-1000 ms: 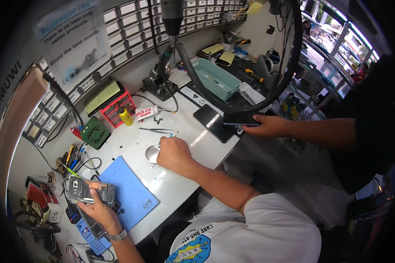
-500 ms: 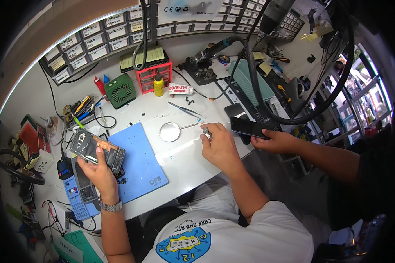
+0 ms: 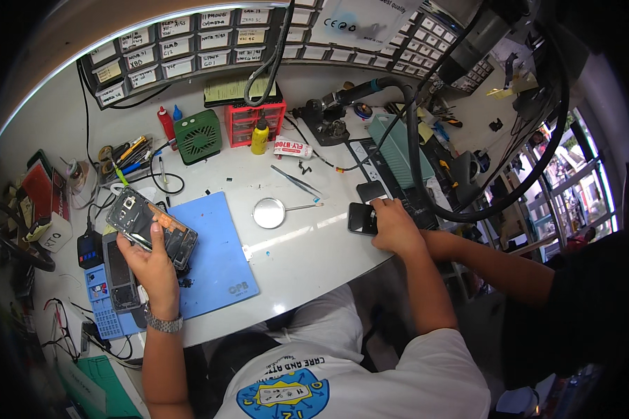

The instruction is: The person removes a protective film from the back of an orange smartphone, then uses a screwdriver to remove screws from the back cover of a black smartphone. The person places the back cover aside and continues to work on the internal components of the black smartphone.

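Observation:
My left hand (image 3: 152, 269) holds an opened phone (image 3: 150, 227) with its back off and its dark insides showing, above the left edge of a blue work mat (image 3: 217, 262). My right hand (image 3: 395, 227) reaches to the table's right edge, fingers closed on a flat black phone (image 3: 361, 218). Another person's forearm (image 3: 496, 262) in a dark sleeve comes in from the right and meets my right hand; their hand is mostly hidden behind mine.
A round mirror with a handle (image 3: 269, 213) and tweezers (image 3: 297, 181) lie mid-table. Behind stand a green fan box (image 3: 198, 136), red drawers (image 3: 255, 120), a yellow bottle (image 3: 260, 136) and a soldering stand (image 3: 325, 122). A second black phone (image 3: 122, 272) lies under my left wrist.
My right hand has moved right, from beside the mirror to the black phone at the table's edge, over the other person's hand. My left hand still holds the opened phone.

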The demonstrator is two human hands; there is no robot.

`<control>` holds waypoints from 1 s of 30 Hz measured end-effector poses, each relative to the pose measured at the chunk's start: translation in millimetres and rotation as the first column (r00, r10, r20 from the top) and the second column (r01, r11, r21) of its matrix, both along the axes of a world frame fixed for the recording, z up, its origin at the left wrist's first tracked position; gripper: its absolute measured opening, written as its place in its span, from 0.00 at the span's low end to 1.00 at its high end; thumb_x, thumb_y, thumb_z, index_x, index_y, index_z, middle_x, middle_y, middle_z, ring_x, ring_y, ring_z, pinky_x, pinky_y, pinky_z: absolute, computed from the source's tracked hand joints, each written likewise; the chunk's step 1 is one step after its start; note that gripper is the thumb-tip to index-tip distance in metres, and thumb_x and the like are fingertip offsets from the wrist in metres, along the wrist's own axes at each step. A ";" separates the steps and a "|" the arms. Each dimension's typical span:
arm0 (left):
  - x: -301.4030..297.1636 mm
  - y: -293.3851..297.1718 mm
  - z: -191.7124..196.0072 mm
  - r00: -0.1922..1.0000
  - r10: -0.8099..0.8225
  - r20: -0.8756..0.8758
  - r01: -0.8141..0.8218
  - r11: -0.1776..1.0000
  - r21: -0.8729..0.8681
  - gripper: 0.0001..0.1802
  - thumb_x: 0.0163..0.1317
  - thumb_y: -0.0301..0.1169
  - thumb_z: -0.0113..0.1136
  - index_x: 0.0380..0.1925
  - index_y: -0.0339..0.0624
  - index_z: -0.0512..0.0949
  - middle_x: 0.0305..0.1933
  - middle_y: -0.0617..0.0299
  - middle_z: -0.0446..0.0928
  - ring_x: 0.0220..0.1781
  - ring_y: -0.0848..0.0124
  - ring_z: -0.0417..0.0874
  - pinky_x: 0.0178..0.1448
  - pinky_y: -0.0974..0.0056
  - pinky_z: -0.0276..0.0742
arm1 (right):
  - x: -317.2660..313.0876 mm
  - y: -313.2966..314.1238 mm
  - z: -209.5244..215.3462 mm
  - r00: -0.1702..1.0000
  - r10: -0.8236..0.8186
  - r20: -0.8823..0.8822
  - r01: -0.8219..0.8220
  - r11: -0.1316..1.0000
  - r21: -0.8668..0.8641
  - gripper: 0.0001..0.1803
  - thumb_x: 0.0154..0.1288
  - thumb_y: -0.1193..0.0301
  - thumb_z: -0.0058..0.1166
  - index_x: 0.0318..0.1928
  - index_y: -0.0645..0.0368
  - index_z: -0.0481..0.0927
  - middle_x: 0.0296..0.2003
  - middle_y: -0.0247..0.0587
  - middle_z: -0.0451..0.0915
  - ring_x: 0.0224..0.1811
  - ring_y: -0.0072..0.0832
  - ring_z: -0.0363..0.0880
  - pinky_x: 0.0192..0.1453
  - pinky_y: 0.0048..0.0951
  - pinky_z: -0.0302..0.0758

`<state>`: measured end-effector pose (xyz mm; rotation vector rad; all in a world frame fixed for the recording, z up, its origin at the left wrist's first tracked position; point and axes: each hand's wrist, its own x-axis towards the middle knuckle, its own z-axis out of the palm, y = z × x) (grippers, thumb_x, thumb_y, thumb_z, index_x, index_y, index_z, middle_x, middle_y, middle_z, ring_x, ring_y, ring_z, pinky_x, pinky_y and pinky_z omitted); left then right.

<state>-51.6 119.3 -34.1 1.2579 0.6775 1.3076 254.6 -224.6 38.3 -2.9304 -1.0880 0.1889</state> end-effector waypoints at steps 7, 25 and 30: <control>-1.3 -1.3 -0.1 0.998 0.045 -0.035 -0.045 0.999 -0.002 0.23 0.81 0.26 0.64 0.69 0.35 0.68 0.61 0.56 0.82 0.59 0.73 0.84 0.66 0.65 0.82 | -1.6 -4.1 37.1 0.916 0.082 -0.392 0.063 0.937 0.344 0.46 0.41 0.77 0.84 0.66 0.70 0.80 0.59 0.57 0.85 0.62 0.48 0.83 0.72 0.43 0.79; -0.1 -3.4 4.3 1.000 -0.009 -0.003 0.009 1.000 0.004 0.22 0.80 0.24 0.64 0.67 0.34 0.68 0.60 0.54 0.83 0.58 0.72 0.87 0.62 0.65 0.87 | 3.7 7.1 0.4 0.539 0.406 -0.738 0.522 0.527 0.671 0.49 0.56 0.53 0.84 0.70 0.71 0.78 0.58 0.60 0.86 0.61 0.46 0.87 0.60 0.42 0.86; 1.2 -3.6 5.2 1.000 -0.027 -0.012 0.026 0.999 -0.042 0.30 0.80 0.22 0.63 0.74 0.34 0.61 0.64 0.51 0.81 0.64 0.69 0.84 0.69 0.64 0.79 | -43.3 54.9 4.3 0.980 -0.194 -0.047 0.199 0.930 0.307 0.47 0.46 0.56 0.89 0.62 0.72 0.83 0.58 0.58 0.84 0.62 0.48 0.83 0.67 0.44 0.80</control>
